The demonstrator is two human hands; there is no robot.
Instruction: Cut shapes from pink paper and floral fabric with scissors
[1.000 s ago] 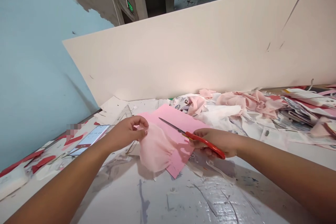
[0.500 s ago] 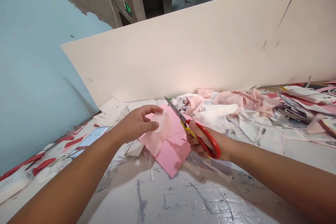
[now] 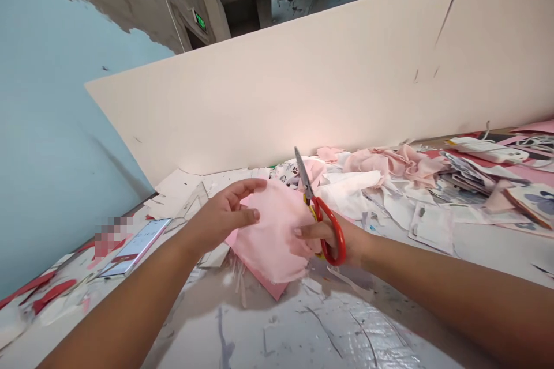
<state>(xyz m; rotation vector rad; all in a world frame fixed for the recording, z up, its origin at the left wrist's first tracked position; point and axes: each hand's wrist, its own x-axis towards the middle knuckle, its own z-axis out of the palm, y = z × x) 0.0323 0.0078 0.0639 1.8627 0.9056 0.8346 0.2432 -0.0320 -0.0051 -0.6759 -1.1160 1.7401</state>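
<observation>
A soft piece of pale pink cloth (image 3: 270, 239) lies crumpled on a sheet of darker pink paper (image 3: 273, 288), covering most of it. My left hand (image 3: 223, 216) rests on the cloth's left side with its fingers spread. My right hand (image 3: 326, 236) grips red-handled scissors (image 3: 319, 225) through the loops, with the closed steel blades pointing up and away from me. One right fingertip touches the cloth's right edge. The blades are not in the cloth.
A phone (image 3: 134, 247) lies to the left on the paint-stained white table (image 3: 277, 328), near red paper scraps (image 3: 52, 294). Heaped pink and white cloth (image 3: 389, 167) and paper offcuts (image 3: 467, 173) lie at the right. A tall white board (image 3: 259, 109) stands behind.
The pink cloth now lies spread wider and covers most of the paper. The scissors have turned more upright, and the view has tilted slightly.
</observation>
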